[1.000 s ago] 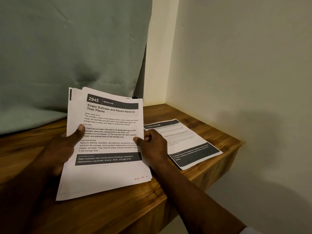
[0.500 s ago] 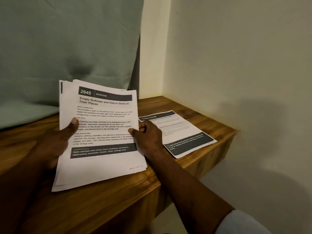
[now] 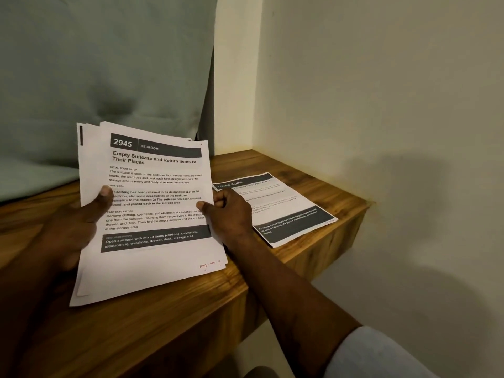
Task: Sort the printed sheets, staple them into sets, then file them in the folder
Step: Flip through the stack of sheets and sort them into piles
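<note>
Here we log both grips curled on the fanned stack of white printed sheets [image 3: 152,208]: left hand [image 3: 73,230] thumb on top, right hand [image 3: 231,214] pinching its right edge. It tilts over the brown wooden tabletop [image 3: 191,309]; a separate printed sheet [image 3: 289,211] lies flat alongside.

The stack of printed sheets [image 3: 152,214] is over the left part of the bench [image 3: 191,309], with the left grip [image 3: 76,225] on its left edge and the right grip [image 3: 231,214] on its right edge. Right of it, a single printed sheet [image 3: 289,214] lies flat on the bench, partly behind the right grip. A curtain [image 3: 109,77] hangs behind.
</note>
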